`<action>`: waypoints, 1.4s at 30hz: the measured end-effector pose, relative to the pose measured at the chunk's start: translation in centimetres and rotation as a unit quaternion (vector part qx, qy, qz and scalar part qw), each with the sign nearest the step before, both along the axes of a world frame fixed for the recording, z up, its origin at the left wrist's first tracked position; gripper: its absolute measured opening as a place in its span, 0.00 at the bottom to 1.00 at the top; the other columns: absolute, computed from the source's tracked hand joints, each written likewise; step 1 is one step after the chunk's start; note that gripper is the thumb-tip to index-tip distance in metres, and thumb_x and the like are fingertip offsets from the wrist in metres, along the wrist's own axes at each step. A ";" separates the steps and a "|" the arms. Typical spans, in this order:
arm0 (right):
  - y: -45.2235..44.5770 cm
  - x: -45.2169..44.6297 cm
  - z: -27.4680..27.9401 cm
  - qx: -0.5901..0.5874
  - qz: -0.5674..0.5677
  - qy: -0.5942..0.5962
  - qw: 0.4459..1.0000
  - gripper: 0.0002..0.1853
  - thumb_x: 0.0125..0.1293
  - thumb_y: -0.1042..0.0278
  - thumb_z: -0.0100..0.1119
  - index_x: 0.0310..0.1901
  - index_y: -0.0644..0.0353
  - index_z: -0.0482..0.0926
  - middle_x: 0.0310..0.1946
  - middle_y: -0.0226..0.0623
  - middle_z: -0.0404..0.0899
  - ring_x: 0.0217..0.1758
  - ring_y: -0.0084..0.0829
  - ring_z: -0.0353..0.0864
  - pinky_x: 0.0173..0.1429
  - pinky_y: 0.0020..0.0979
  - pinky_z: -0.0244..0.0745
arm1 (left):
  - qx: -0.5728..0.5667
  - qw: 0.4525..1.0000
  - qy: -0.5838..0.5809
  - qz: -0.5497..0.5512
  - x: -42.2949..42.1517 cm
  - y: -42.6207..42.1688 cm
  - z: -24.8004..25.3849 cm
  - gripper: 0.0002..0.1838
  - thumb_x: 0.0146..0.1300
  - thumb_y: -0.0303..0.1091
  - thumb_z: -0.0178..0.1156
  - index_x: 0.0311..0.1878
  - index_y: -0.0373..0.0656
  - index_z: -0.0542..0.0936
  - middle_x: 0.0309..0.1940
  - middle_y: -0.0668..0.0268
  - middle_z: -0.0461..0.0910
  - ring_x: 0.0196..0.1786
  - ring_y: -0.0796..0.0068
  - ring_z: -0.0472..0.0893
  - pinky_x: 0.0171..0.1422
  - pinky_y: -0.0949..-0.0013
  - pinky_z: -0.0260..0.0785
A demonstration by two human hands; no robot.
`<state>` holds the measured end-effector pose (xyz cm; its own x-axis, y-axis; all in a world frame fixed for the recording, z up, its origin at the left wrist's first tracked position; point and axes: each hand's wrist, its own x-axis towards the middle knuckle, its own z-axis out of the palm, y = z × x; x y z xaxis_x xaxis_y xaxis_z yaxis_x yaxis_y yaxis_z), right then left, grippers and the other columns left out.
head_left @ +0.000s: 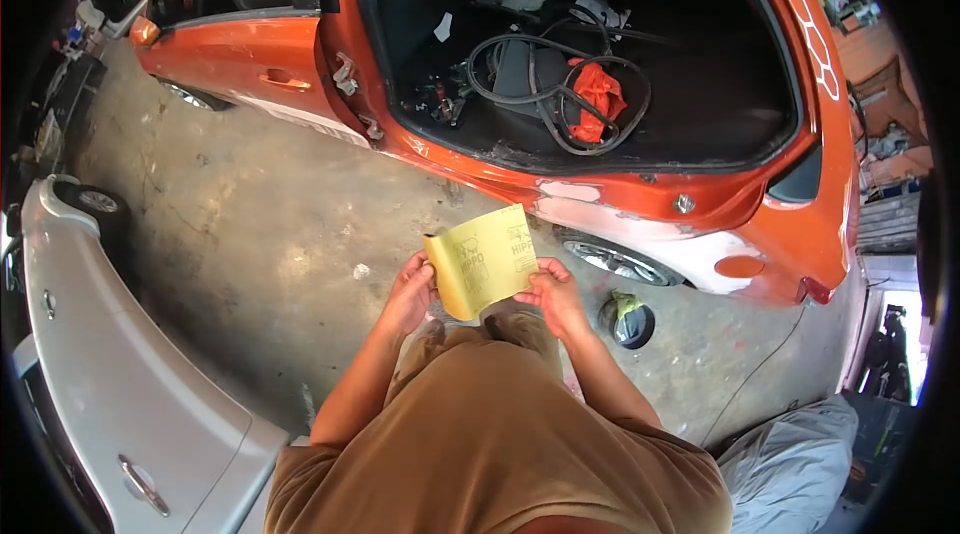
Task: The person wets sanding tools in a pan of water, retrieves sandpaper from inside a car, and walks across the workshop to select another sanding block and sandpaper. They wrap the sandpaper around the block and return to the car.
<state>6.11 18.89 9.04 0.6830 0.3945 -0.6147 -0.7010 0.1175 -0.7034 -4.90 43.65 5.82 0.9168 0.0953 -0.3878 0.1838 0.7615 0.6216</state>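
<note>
Two hands hold yellow paper between them.

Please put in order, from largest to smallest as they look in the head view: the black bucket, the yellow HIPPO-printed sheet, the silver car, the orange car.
1. Orange car
2. Silver car
3. Yellow HIPPO-printed sheet
4. Black bucket

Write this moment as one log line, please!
left hand: gripping yellow sheet | right hand: gripping same sheet | sheet: printed HIPPO, curved | nearby: orange car
</note>
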 end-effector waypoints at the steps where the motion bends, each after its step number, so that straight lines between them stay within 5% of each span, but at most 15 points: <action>1: 0.0 -0.3 0.3 -0.008 0.006 -0.006 1.000 0.11 0.67 0.75 0.51 0.50 0.60 0.72 0.43 0.37 0.82 0.40 0.31 0.84 0.44 0.34 0.82 | 0.027 1.000 -0.008 -0.010 -0.1 0.2 0.5 0.26 0.65 0.42 0.61 0.62 0.39 0.68 0.49 0.66 0.80 0.49 0.75 0.81 0.53 0.67 0.74; 6: 0.7 -2.8 1.0 -0.079 0.031 -0.063 0.994 0.09 0.67 0.71 0.57 0.47 0.59 0.73 0.39 0.32 0.82 0.35 0.22 0.80 0.36 0.27 0.78 | 0.123 0.990 0.048 -0.050 -0.3 0.0 2.8 0.18 0.61 0.28 0.65 0.53 0.39 0.72 0.41 0.67 0.82 0.42 0.80 0.80 0.47 0.72 0.73; 12: -0.2 -3.5 -1.0 -0.117 0.039 -0.155 0.980 0.08 0.68 0.70 0.57 0.47 0.60 0.76 0.36 0.28 0.82 0.33 0.16 0.78 0.32 0.22 0.71 | 0.233 0.964 0.082 0.094 -1.8 -0.2 -0.8 0.10 0.60 0.22 0.64 0.36 0.43 0.70 0.33 0.68 0.80 0.33 0.82 0.77 0.40 0.73 0.71; 17: 0.4 -5.7 -0.3 -0.215 0.055 -0.241 0.945 0.15 0.69 0.72 0.55 0.56 0.62 0.75 0.44 0.40 0.84 0.43 0.30 0.83 0.45 0.30 0.77 | 0.542 0.833 0.069 0.086 -2.7 0.3 -4.7 0.08 0.61 0.23 0.63 0.36 0.39 0.71 0.28 0.69 0.76 0.31 0.82 0.73 0.37 0.73 0.68; 19: 1.1 -6.3 0.6 -0.270 0.072 -0.364 0.888 0.18 0.68 0.73 0.55 0.59 0.63 0.74 0.51 0.47 0.81 0.50 0.40 0.82 0.53 0.35 0.76 | 0.599 0.794 0.055 0.084 -2.4 -0.7 -1.7 0.08 0.61 0.24 0.62 0.37 0.37 0.71 0.28 0.67 0.77 0.31 0.79 0.73 0.37 0.71 0.68; 21: 1.9 -6.8 2.6 -0.313 0.093 -0.538 0.777 0.21 0.67 0.74 0.55 0.62 0.64 0.72 0.59 0.54 0.75 0.59 0.50 0.78 0.62 0.40 0.73 | 0.596 0.796 0.099 0.044 -1.9 -1.7 1.9 0.09 0.62 0.24 0.61 0.41 0.35 0.71 0.30 0.62 0.78 0.33 0.77 0.75 0.40 0.69 0.69; 24: 3.9 -7.2 4.9 -0.247 0.177 -0.606 0.735 0.23 0.63 0.77 0.56 0.61 0.68 0.71 0.67 0.56 0.64 0.67 0.55 0.67 0.69 0.43 0.66 | 0.543 0.835 0.076 0.052 -1.0 -2.7 2.8 0.12 0.63 0.25 0.60 0.48 0.36 0.71 0.35 0.62 0.80 0.38 0.76 0.77 0.44 0.68 0.70; 27: 5.7 -7.4 5.4 -0.243 0.228 -0.657 0.677 0.27 0.59 0.78 0.57 0.62 0.71 0.69 0.72 0.54 0.57 0.72 0.54 0.61 0.72 0.45 0.61 | 0.366 0.919 -0.078 0.124 0.0 -3.9 3.2 0.14 0.64 0.26 0.58 0.50 0.37 0.69 0.42 0.61 0.81 0.43 0.70 0.80 0.50 0.68 0.72; 30: 6.1 -7.3 5.7 -0.249 0.243 -0.647 0.679 0.30 0.57 0.77 0.59 0.63 0.73 0.67 0.72 0.53 0.55 0.74 0.53 0.57 0.74 0.45 0.57 | 0.196 0.980 -0.009 0.034 -0.9 -2.9 8.5 0.12 0.66 0.24 0.57 0.51 0.37 0.69 0.43 0.67 0.78 0.44 0.78 0.77 0.51 0.72 0.70; 37: 6.4 -7.8 8.0 -0.189 0.288 -0.646 0.681 0.28 0.62 0.71 0.60 0.63 0.70 0.68 0.72 0.51 0.55 0.73 0.52 0.58 0.74 0.44 0.58 | 0.289 0.955 -0.031 0.065 -0.5 -2.6 5.6 0.06 0.70 0.29 0.56 0.43 0.39 0.71 0.35 0.69 0.78 0.37 0.85 0.74 0.45 0.75 0.69; 40: 5.5 -7.2 7.2 -0.197 0.168 -0.591 0.764 0.30 0.65 0.66 0.60 0.66 0.68 0.65 0.72 0.49 0.57 0.72 0.47 0.61 0.73 0.40 0.59 | 0.233 0.968 -0.038 0.082 -0.9 -1.3 5.9 0.06 0.70 0.32 0.57 0.38 0.41 0.74 0.32 0.72 0.78 0.34 0.87 0.73 0.42 0.76 0.68; 42: 5.5 -6.0 5.9 -0.094 0.109 -0.387 0.911 0.32 0.65 0.65 0.61 0.67 0.69 0.62 0.71 0.49 0.60 0.72 0.42 0.62 0.72 0.39 0.60 | 0.178 0.983 0.003 0.050 -1.8 -0.5 6.9 0.07 0.70 0.33 0.57 0.36 0.43 0.75 0.31 0.74 0.77 0.34 0.88 0.72 0.40 0.77 0.67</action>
